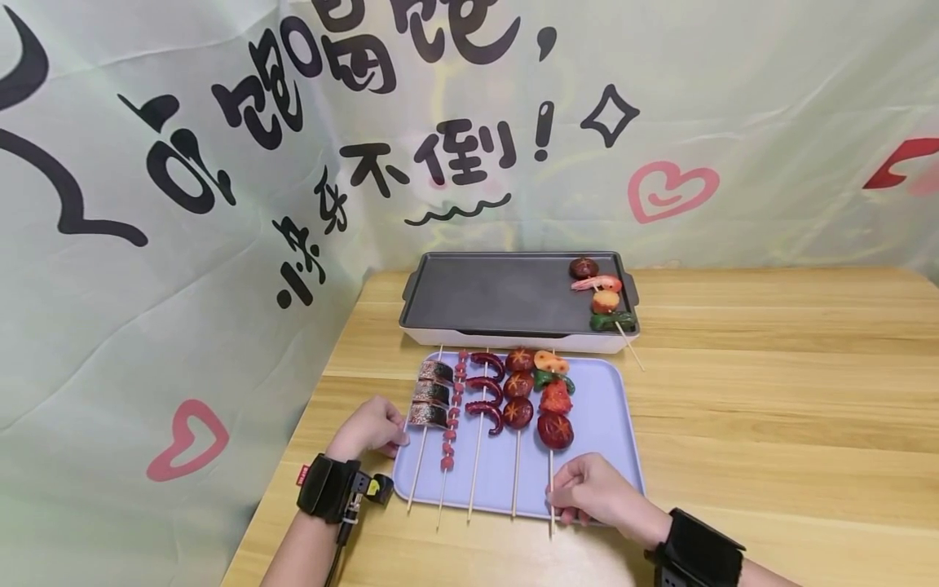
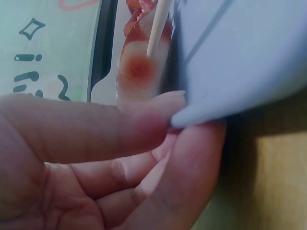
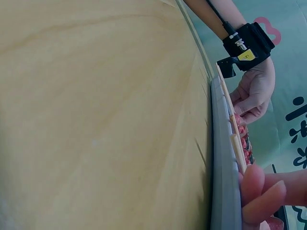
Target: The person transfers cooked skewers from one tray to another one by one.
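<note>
A lavender tray [image 1: 600, 416] lies on the table with several food skewers side by side. My left hand [image 1: 372, 427] pinches the tray's left rim between thumb and finger, as the left wrist view shows close up. At the front right, my right hand [image 1: 592, 489] pinches the bare stick of the rightmost skewer [image 1: 555, 430], which carries a mushroom, a red piece, green pepper and an orange piece. To its left lie a mushroom skewer [image 1: 518, 412], a tentacle skewer [image 1: 485, 388], a skewer of small red pieces [image 1: 451, 412] and a fish skewer [image 1: 429, 393].
Behind the tray stands a dark griddle [image 1: 491, 289] with a white base. One mixed skewer [image 1: 606, 301] lies on its right end, the stick jutting over the front edge. A printed cloth [image 1: 513, 163] hangs behind and to the left of the wooden table [image 1: 778, 391].
</note>
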`<state>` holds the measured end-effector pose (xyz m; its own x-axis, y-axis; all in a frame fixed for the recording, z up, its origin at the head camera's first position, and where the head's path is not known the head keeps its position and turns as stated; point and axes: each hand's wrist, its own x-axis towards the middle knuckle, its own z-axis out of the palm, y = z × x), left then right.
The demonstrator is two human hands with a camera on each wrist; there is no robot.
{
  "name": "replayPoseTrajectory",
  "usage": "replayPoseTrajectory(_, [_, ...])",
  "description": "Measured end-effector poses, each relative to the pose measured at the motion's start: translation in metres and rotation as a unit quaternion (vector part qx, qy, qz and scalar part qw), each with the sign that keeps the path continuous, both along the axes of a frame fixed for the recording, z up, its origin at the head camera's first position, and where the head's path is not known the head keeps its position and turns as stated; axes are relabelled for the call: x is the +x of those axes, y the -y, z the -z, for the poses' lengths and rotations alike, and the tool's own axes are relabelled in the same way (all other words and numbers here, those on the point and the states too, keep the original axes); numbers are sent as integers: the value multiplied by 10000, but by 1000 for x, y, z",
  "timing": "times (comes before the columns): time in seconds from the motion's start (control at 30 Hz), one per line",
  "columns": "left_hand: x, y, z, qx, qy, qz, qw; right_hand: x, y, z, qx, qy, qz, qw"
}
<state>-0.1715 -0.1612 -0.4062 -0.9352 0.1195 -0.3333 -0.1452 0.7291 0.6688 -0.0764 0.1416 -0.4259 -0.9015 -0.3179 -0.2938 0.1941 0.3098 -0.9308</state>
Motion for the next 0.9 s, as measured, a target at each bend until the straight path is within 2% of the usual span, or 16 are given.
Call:
replayPoseTrajectory(0.17, [0, 0, 1, 26, -12, 3, 10000, -1, -1, -2, -23, -28, -84, 10000])
replayPoseTrajectory(0.27, [0, 0, 1, 47, -6, -5, 10000, -3, -5, -5, 49, -95, -318, 9994])
replayPoseTrajectory(0.33, [0, 0, 1, 45, -3, -6, 10000, -6, -9, -10, 195, -201, -453, 9986])
replayPoseTrajectory(0.43, [0, 0, 1, 22, -9, -8, 10000, -15, -19, -26, 433, -521, -595, 9959])
replayPoseTrajectory(0.57, [-1, 1, 2, 7, -17, 0, 10000, -31, -36, -56, 645, -999, -399, 9921])
replayPoseTrajectory(0.73, [-1, 1, 2, -2, -6, -2, 10000, -48, -54, -88, 948, -1448, 174, 9848])
replayPoseTrajectory(0.9, [-1, 0, 2, 38, 10, -34, 10000, -63, -69, -99, 1566, -2000, 588, 9654])
